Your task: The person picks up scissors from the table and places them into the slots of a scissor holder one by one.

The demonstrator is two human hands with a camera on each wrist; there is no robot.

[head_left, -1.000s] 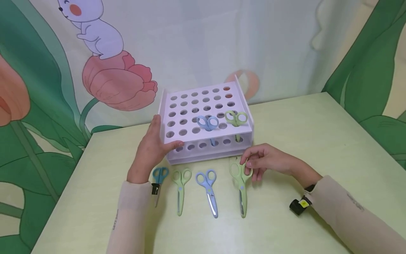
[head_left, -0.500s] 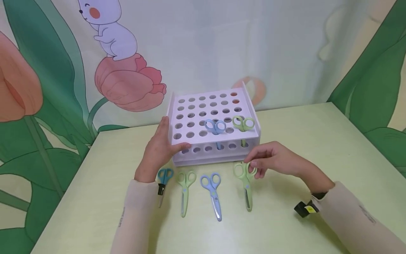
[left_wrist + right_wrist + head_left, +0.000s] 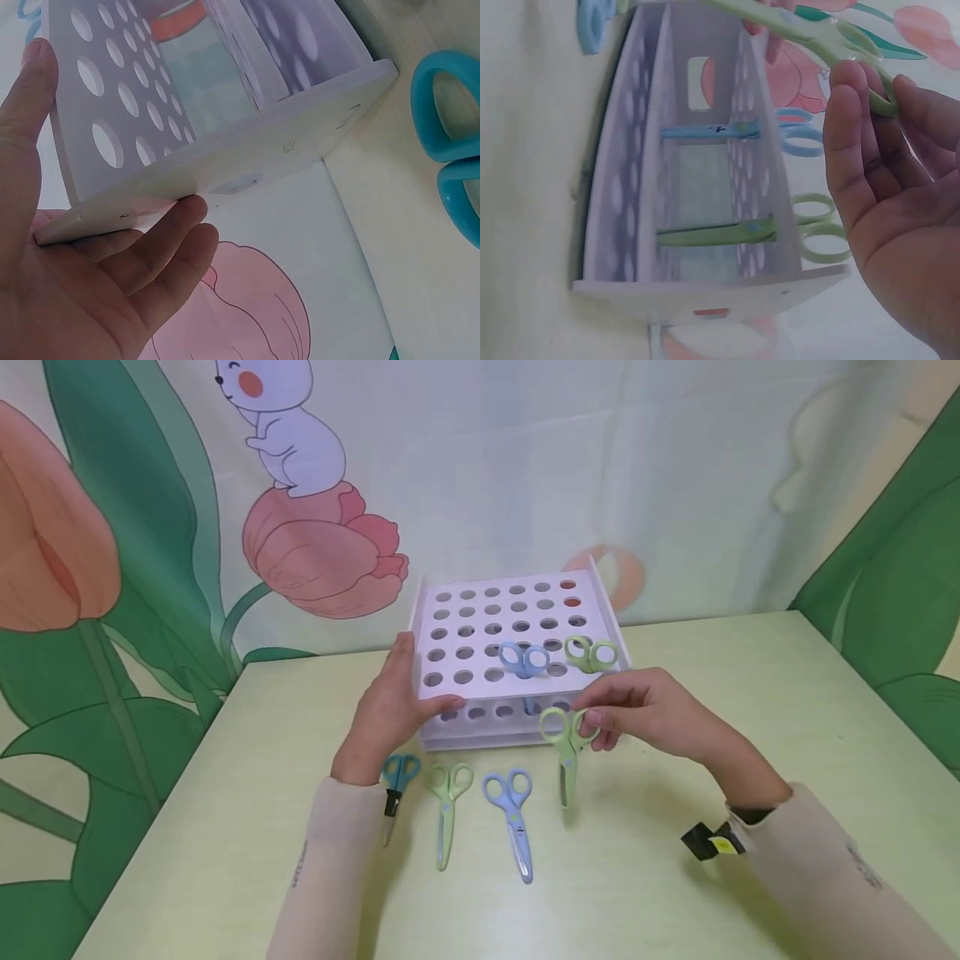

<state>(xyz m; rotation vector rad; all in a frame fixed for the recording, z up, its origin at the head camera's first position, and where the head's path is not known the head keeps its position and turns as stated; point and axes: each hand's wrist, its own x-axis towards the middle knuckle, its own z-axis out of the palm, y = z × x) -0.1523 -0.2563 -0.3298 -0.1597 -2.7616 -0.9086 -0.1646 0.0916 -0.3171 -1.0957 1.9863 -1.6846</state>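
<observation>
We see green scissors (image 3: 568, 771) with a smooth, plastic-looking body, hanging blades-down before the rack's near right. The right hand (image 3: 652, 714) pinches 1 rounded handle loop, its fingers curled and covering part of it; the right wrist view cuts off the blades. The left hand (image 3: 386, 710) has its fingers nearly straight along the rack's left wall, thumb stretched against the near edge. The pale lilac rack (image 3: 478, 664) is flat-panelled, pierced with round holes; upright in it stand light blue scissors (image 3: 524, 660) and a second green pair (image 3: 591, 654). On the desk (image 3: 637, 902) lie 3 more: teal scissors (image 3: 402, 768), a third green pair (image 3: 446, 818) and periwinkle scissors (image 3: 517, 827). We cannot make out the red behind 2 far-right holes.
</observation>
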